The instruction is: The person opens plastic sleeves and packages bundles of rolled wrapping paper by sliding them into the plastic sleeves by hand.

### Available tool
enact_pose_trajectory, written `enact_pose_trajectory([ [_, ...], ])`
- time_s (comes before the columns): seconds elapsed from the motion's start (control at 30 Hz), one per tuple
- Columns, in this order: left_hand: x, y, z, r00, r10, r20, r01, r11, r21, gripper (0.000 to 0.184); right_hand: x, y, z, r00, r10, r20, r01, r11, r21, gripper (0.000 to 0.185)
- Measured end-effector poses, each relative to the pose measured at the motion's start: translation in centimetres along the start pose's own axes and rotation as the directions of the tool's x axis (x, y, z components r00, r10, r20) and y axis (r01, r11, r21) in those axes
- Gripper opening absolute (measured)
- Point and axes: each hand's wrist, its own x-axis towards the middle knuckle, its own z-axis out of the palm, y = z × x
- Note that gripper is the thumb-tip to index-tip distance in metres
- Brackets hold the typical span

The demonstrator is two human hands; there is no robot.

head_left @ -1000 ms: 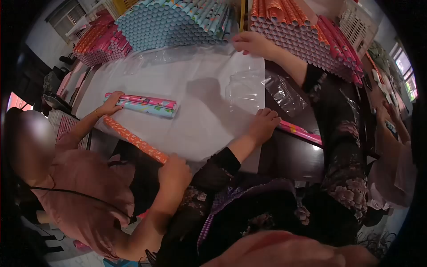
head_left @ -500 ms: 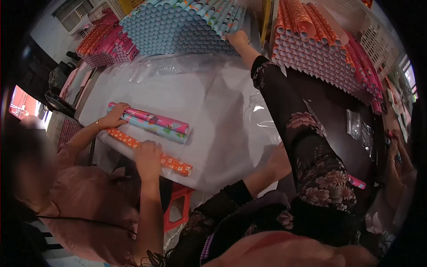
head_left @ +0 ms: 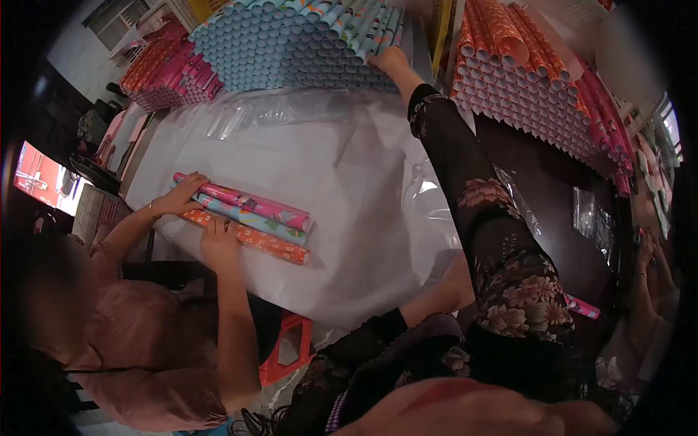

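Note:
My right hand [head_left: 391,62] reaches to the lower right edge of the large stack of light-blue rolls [head_left: 283,54], its fingers closed at a roll's end. My left hand [head_left: 458,280] is low over the table's front, partly behind my right sleeve, its fingers hidden. A pink roll [head_left: 582,307] shows beyond my right sleeve. On the white sheet [head_left: 363,196], a co-worker's two hands rest on a pink roll [head_left: 265,208], a light-blue roll [head_left: 273,227] and an orange roll [head_left: 280,247] lying side by side.
Orange and pink rolls [head_left: 523,102] are stacked at the back right, with a smaller stack [head_left: 171,73] at the back left. Clear plastic bags [head_left: 590,218] lie on the dark table [head_left: 538,174]. A red stool [head_left: 291,349] stands below. Another person sits at the right.
My right hand has moved from the plastic's edge to the blue stack. The co-worker's orange roll has come up against the other two. My left hand is now mostly behind my right sleeve.

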Motion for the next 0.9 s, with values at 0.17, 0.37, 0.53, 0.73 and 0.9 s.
enact_pose_trajectory([
  [0.17, 0.1, -0.8, 0.7, 1.000, 0.028, -0.005, -0.027, 0.998, 0.051, 0.045, -1.1, -1.0, -1.9, 0.982, 0.031, 0.188, -0.024, 0.999, -0.039, 0.079],
  [0.37, 0.0, -3.2, 3.1, 0.988, 0.092, -0.127, -0.079, 0.991, 0.107, 0.038, -4.9, -1.2, -2.7, 0.919, 0.143, 0.367, -0.277, 0.898, 0.342, 0.078],
  [0.53, -0.3, -3.8, 3.2, 0.961, 0.263, -0.082, -0.189, 0.846, 0.498, 0.029, -9.5, 1.6, -3.4, 0.936, -0.026, 0.351, -0.218, 0.739, 0.637, 0.029],
  [0.73, 0.0, -2.6, 1.7, 0.915, 0.393, -0.088, -0.297, 0.807, 0.511, 0.017, -15.1, 0.0, -8.0, 0.874, 0.264, 0.407, -0.485, 0.423, 0.766, 0.016],
  [0.9, 0.3, -3.0, 2.6, 0.892, 0.426, -0.148, -0.299, 0.804, 0.515, 0.018, -23.8, 3.8, -15.4, 0.863, 0.135, 0.487, -0.491, 0.452, 0.745, 0.017],
])
